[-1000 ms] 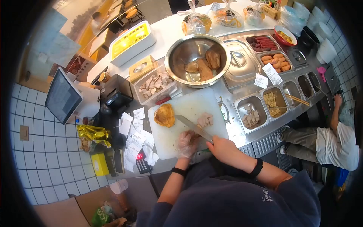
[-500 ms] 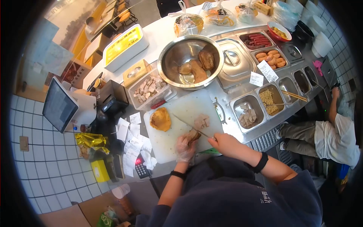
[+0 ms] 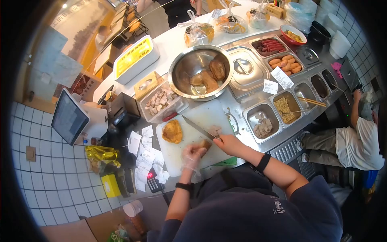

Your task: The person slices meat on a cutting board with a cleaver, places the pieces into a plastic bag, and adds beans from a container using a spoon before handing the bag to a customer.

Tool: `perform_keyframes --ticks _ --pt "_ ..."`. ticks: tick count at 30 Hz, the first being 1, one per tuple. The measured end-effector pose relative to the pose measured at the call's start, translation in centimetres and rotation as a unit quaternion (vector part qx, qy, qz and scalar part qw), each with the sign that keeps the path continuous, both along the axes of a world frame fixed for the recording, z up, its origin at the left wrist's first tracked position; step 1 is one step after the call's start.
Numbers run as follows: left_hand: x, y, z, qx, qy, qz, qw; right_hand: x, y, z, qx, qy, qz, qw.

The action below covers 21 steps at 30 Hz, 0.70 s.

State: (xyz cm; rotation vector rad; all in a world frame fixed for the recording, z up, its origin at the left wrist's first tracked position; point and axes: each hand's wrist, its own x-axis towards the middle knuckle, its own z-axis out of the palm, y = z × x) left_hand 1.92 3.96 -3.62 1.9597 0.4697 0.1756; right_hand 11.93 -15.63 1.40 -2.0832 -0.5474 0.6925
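Observation:
A clear glove covers my left hand, whose fingers are closed on a brown piece of meat over the white cutting board. My right hand is bare and wrapped round the handle of a knife. The blade points up and left, just above the meat piece. Chopped pale meat lies behind the blade, partly hidden by it. A yellow-brown round piece rests on the board's left side.
Behind the board stand a steel bowl with large meat pieces and a plastic tub of chopped meat. Steel food pans are at the right, receipts at the left. A co-worker stands far right; another person is beyond the counter.
The knife and my right hand have moved left and up, with the blade now over part of the chopped meat. The person beyond the counter shows more.

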Motion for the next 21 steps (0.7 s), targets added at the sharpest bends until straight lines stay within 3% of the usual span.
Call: perform_keyframes --ticks 1,2,5,8,11,14,17,21 --pt "0.1 0.5 0.2 -0.117 0.063 0.037 0.990 -0.3 -0.4 0.4 -0.004 -0.002 0.002 1.000" --pt "0.3 0.8 0.3 -0.153 0.040 0.052 0.986 -0.6 -0.7 0.8 -0.009 -0.005 0.004 1.000" --pt "0.7 1.6 -1.0 0.100 -0.054 0.047 0.992 -1.0 -1.7 2.7 -0.040 0.008 0.024 0.999" --pt "0.9 -0.1 2.2 0.301 -0.091 -0.004 0.949 -1.6 -2.4 3.2 -0.046 0.004 0.011 0.999" --pt "0.5 0.3 -0.4 0.294 -0.109 0.001 0.950 -1.9 -2.9 4.2 -0.049 0.006 0.009 0.999" --pt "0.5 0.9 -0.5 0.157 0.026 0.003 0.987 -2.0 -3.4 4.8 -0.052 -0.001 0.006 0.999" --pt "0.3 0.9 -0.3 -0.147 0.110 -0.049 0.982 -2.3 -4.0 5.1 -0.069 -0.005 -0.007 0.998" --pt "0.1 0.4 -0.8 0.102 -0.009 -0.017 0.995 -2.7 -4.1 6.0 -0.086 0.010 0.003 0.996"
